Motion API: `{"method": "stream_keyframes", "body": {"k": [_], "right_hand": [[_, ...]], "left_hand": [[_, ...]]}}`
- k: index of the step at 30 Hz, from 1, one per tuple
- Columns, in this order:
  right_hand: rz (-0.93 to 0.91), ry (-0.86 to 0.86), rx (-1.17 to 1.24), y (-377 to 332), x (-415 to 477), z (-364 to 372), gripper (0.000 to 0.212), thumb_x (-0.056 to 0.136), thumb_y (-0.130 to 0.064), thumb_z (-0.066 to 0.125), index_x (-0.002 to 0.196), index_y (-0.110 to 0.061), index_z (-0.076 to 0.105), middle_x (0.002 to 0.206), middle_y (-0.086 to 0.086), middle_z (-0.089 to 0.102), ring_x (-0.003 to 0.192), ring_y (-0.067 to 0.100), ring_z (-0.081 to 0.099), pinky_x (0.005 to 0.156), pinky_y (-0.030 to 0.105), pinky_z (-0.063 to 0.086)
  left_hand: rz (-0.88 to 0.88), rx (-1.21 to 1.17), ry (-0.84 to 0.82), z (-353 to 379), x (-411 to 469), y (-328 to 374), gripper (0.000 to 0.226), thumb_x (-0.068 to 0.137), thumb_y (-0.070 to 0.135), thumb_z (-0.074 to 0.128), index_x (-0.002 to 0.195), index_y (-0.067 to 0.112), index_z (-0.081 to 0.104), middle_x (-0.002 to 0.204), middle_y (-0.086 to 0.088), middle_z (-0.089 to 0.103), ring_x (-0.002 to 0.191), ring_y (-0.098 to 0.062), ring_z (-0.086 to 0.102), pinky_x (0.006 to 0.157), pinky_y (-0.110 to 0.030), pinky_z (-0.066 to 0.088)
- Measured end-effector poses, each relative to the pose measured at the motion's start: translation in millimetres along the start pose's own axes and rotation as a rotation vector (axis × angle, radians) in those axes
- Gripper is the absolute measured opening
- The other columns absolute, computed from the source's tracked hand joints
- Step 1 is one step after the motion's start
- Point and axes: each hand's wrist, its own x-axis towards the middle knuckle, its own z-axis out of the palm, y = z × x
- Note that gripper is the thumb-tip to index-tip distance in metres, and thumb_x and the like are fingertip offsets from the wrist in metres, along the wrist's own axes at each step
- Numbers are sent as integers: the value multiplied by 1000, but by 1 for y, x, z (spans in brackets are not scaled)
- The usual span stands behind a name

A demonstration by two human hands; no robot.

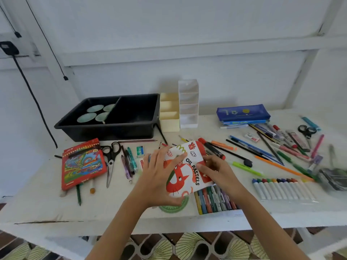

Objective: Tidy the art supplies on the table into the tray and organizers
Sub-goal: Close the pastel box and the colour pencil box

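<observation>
Head view: box [185, 171] held over the table's front middle. The left hand [159, 177] clasps its left side and the right hand [216, 171] pinches its right edge. Pastels [216, 200] stick out at its lower end. Risk: tilting it toward the tray [112, 126] lets them slide out and scatter.

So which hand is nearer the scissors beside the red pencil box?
Left. The left hand is right of the scissors, on the oil pastels box; the right hand is farther right across it.
</observation>
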Motion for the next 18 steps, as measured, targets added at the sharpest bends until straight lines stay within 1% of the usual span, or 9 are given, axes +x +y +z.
{"method": "stream_keyframes", "body": {"k": [2,4,6,8,10,13,15,17,18], "right_hand": [[13,40,-23,4,0,-1,16,87,-16,65,101,-18,59,88,1,68,73,10,70,63,23,57],[37,105,-17,8,1,-2,26,83,-17,69,105,-16,55,94,4,68,77,16,70,65,29,59],[58,174,40,10,2,-7,36,80,-15,74,106,-15,49,96,4,66,78,17,70,61,26,58],[54,216,131,11,2,-12,39,79,-9,73,107,-14,47,98,3,63,80,16,69,60,25,57],[2,231,108,10,-1,-14,40,81,-8,71,112,-18,48,100,1,63,83,13,68,62,24,57],[-147,234,-148,11,-7,-10,33,85,-16,67,113,-25,53,101,-7,63,82,4,65,63,16,54],[-274,255,-311,15,-9,-6,36,87,-20,65,122,-19,56,110,-5,60,96,7,60,79,18,51],[-427,230,-522,22,-7,-5,49,90,-27,60,136,-14,48,128,0,53,114,12,49,96,23,43],[-484,199,-642,26,-6,-6,54,92,-31,55,141,-14,41,135,2,47,120,15,45,100,27,40]], "left_hand": [[14,46,-38,3,5,4,104,61,83,50,145,42,5,152,-4,12,138,-28,13,112,-55,15],[15,86,-62,6,9,5,106,60,84,50,145,43,2,153,-4,12,138,-30,14,112,-55,17],[13,112,-69,8,13,5,107,60,84,50,145,44,-1,153,-5,12,138,-31,13,112,-56,15],[27,136,-72,8,16,6,108,59,84,49,145,44,-2,153,-7,15,139,-33,14,112,-58,12],[46,149,-81,9,18,9,109,58,83,48,145,45,-7,153,-10,17,139,-35,16,112,-59,10],[49,142,-97,11,21,14,114,57,83,49,142,48,-17,151,-13,21,136,-37,23,110,-61,19],[31,149,-100,13,23,16,116,55,84,50,139,50,-22,151,-14,20,135,-39,24,108,-61,23],[13,172,-96,11,25,16,117,55,84,51,137,51,-26,152,-16,18,135,-40,22,108,-60,24],[2,181,-104,10,25,16,118,56,83,52,135,51,-29,153,-17,16,136,-40,20,108,-59,23]]}}
